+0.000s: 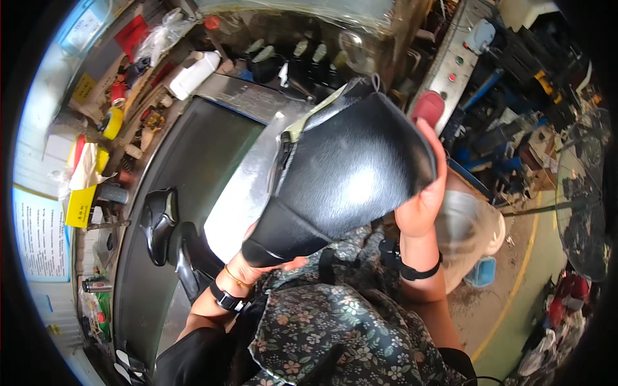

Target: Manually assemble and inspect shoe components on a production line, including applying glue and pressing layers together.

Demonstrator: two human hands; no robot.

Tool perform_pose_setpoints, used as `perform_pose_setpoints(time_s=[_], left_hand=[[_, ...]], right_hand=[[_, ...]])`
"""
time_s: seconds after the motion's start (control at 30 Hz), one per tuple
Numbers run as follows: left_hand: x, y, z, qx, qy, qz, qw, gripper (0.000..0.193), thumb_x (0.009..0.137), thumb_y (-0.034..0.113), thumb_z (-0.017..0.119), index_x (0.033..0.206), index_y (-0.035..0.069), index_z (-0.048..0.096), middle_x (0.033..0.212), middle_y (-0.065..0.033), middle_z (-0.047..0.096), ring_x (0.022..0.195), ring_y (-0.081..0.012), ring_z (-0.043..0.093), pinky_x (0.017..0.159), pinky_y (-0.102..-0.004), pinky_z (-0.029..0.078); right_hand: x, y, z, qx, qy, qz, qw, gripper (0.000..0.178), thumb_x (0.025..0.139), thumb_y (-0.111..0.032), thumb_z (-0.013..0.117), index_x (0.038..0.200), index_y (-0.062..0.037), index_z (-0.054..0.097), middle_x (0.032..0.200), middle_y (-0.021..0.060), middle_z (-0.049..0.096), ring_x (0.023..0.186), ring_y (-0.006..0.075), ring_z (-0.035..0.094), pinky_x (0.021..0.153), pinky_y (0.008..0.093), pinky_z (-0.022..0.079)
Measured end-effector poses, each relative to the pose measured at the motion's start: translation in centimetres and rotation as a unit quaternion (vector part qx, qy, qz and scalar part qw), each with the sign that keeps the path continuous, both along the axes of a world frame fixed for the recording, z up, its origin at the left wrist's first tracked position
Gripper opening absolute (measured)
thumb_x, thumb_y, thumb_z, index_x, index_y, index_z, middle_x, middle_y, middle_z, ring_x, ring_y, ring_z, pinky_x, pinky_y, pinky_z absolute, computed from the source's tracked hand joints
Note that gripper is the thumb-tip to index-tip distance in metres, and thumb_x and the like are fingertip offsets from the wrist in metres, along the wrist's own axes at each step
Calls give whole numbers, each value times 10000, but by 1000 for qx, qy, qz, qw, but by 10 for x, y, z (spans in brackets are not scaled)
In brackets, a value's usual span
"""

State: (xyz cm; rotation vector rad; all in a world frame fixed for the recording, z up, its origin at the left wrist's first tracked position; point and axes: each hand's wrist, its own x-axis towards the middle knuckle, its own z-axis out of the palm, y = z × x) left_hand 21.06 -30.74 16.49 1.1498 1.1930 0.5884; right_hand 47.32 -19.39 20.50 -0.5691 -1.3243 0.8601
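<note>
A shiny black leather boot (354, 161) is held up in front of me, tilted, its wide shaft toward the upper right. A zipper and a pale lining strip run along its upper left edge. My left hand (251, 267) grips the narrow lower end from beneath, fingers partly hidden behind the leather. My right hand (420, 209) is wrapped round the shaft's right edge. Beside its fingers shows a red pad or finger cover (429, 108). Two black boots (159, 225) lie left of my left hand on a dark conveyor belt (212, 141).
More black boots (299, 67) stand at the far end. A cluttered shelf with a yellow box (80, 206) and tape rolls (112, 122) runs along the left. At right are a control panel with buttons (458, 61), a fan (582, 193) and a blue container (481, 272) on the floor.
</note>
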Motion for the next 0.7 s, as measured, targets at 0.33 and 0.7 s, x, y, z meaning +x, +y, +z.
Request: perform_pose_setpoints(time_s=[0.33, 0.7], left_hand=[[77, 113, -34, 240, -46, -12, 970, 748, 819, 229, 775, 1407, -8, 378, 1339, -132, 500, 1252, -207, 466, 1062, -330, 367], [69, 152, -31, 44, -152, 47, 986, 483, 863, 137, 708, 1295, 33, 517, 1087, -66, 626, 982, -144, 610, 887, -265, 492]], right_hand=[[-1, -6, -67, -279, -288, -21, 916, 396, 902, -322, 653, 1181, -42, 627, 1032, 212, 679, 927, 336, 684, 761, 351, 523], [20, -41, -124, -411, -33, 97, 906, 305, 974, -251, 584, 994, 49, 637, 814, 24, 635, 770, 54, 544, 702, 256, 464]])
